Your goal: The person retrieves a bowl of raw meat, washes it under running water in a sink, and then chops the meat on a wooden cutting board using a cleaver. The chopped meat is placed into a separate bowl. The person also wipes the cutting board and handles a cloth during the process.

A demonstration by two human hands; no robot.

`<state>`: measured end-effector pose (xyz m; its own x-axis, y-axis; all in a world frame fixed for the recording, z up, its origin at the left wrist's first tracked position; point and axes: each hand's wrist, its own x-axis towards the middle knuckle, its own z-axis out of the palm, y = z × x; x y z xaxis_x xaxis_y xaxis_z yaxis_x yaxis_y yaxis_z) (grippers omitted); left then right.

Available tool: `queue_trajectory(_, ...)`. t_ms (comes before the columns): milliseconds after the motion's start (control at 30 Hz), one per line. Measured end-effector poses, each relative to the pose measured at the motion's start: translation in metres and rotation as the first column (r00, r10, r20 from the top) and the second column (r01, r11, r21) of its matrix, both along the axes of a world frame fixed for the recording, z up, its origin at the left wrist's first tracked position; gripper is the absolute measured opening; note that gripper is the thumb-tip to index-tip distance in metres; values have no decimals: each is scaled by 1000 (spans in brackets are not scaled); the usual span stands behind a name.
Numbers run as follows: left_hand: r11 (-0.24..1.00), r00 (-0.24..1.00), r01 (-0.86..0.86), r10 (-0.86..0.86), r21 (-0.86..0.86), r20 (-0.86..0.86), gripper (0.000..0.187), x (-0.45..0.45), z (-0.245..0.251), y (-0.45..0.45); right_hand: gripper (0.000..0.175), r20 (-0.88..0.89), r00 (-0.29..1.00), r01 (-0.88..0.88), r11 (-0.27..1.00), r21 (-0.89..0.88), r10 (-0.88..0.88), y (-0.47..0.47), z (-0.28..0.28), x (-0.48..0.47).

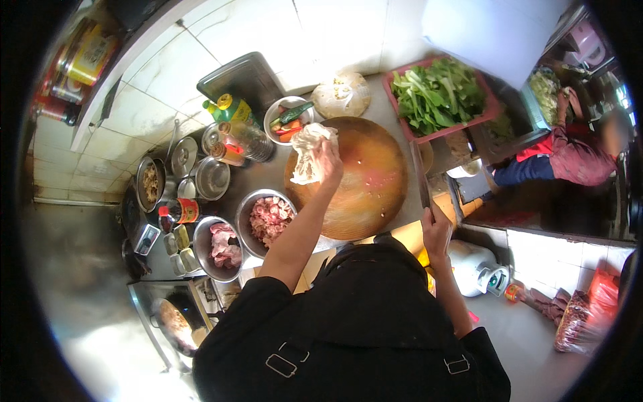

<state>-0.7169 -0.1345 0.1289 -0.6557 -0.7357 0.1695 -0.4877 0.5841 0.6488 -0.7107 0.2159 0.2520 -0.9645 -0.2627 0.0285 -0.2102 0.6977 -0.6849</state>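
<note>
My left hand [329, 162] grips a crumpled off-white cloth [307, 156] over the left part of a round wooden chopping block [371, 171]. Small scraps and a pinkish wet patch lie on the block. Off the block's right side, my right hand [436, 231] holds a long knife [418, 173] by its handle. Its blade points away from me, seen nearly edge-on. Left of the block stands a metal bowl of chopped raw meat [271, 218], partly hidden by my left forearm. Beside it is a second metal bowl with larger raw meat pieces [226, 246].
A pink basket of leafy greens [437, 95] stands behind right, near a bowl of peppers [289, 120]. Bottles [246, 140] and metal pots [213, 178] crowd the left. A wok [173, 321] sits lower left, a gas cylinder [474, 269] at right. Another person [567, 156] handles vegetables far right.
</note>
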Motion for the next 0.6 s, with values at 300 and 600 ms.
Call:
queue_trajectory(300,906,936,336,-352,259,17,36,26,3,90,19,26,996,-84,996,-14,84,29,-4,-39)
queue_trajectory(600,681,904,87,253,728,-345,33,-22,50,13,25,39,999,-27,992,-124,32,50,-3,-71)
